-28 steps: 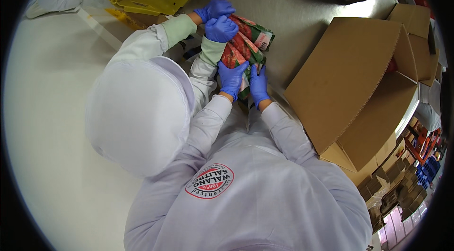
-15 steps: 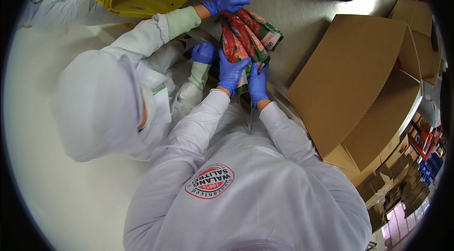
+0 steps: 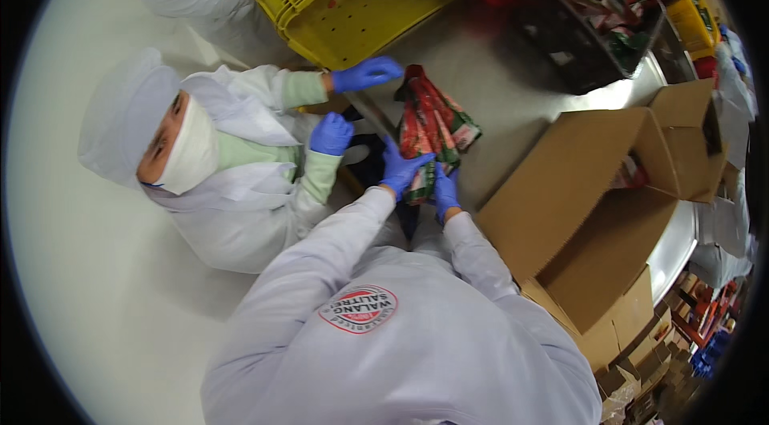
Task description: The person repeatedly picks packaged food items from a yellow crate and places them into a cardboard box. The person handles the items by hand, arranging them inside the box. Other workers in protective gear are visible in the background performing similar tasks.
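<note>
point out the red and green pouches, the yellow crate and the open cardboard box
red and green pouches [image 3: 430,127], head view, middle of the bunch
yellow crate [image 3: 364,12], head view, perforated face
open cardboard box [image 3: 561,185], head view, outer side panel

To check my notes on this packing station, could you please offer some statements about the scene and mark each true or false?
1. The left hand and right hand both hold the red-and-green packets. True.
2. The large cardboard box stands to the left of the packets. False: the large cardboard box stands to their right.
3. The nearest co-worker wears a white mask. True.
4. The gloves on the holding hands are green. False: they are blue.
5. The dark crate has packages inside. True.
</note>
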Action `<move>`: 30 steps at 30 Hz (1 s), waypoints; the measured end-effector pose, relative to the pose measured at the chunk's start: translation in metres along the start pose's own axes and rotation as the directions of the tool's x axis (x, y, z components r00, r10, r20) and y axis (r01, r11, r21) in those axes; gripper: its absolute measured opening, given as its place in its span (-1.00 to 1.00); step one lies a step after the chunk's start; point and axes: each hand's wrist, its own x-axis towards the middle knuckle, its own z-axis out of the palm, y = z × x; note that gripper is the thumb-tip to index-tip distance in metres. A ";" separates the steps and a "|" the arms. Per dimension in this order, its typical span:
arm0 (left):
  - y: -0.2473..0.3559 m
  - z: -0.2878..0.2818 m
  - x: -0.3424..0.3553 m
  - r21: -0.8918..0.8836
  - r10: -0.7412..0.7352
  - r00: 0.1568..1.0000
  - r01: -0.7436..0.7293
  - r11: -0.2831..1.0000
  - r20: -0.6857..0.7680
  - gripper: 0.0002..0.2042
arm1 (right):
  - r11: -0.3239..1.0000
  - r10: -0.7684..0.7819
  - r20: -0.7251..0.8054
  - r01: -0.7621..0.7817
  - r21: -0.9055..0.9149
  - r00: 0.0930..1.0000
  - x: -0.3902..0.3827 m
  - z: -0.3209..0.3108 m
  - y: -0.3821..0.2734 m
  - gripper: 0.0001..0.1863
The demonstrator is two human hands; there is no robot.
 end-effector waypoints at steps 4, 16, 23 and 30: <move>-0.001 -0.005 -0.034 0.220 -0.096 0.972 0.047 0.974 0.214 0.28 | 0.912 0.008 0.191 -0.086 0.402 0.982 0.011 -0.017 -0.003 -0.41; -0.015 -0.037 -0.023 -0.162 -0.420 0.856 0.480 0.862 0.302 0.02 | 0.600 -0.683 -0.105 0.473 -0.645 0.722 -0.014 0.025 -0.089 -0.43; 0.035 -0.086 0.088 -0.371 -0.029 0.967 -0.069 0.926 -0.252 -0.18 | 0.396 -0.769 0.095 0.588 -0.705 0.632 -0.005 0.059 -0.127 -0.57; 0.086 -0.158 0.221 0.236 0.457 0.764 -0.391 0.890 -0.455 -0.36 | 0.346 -0.769 0.158 0.612 -0.711 0.619 0.005 0.051 -0.139 -0.69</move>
